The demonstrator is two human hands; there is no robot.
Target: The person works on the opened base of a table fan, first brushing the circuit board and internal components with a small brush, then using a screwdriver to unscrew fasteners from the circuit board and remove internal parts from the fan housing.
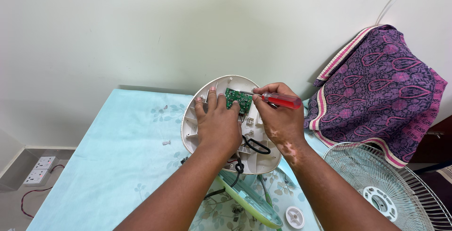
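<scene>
Two hands: both work on one white plastic fan base (197,118), which stands tilted on the table with the light blue cloth (117,155).
Left hand (217,122): it lies flat on the open inside of the base, fingers spread and pressing, not closed around anything; the fingertips (213,91) reach just beside the green circuit board (238,99).
Right hand (278,118): fingers closed around the red handle of a screwdriver (281,100), held almost level; its metal tip touches the right edge of the board.
Step in hand: I judge a screw at the board is being turned; the screw itself is too small to see.
Next move: it calls for a steady base and the tip kept straight in the screw.
Nearby: black cable (256,145) below the hands, fan grille (391,188) at the right, small white cap (295,217), purple patterned cloth (381,85).
</scene>
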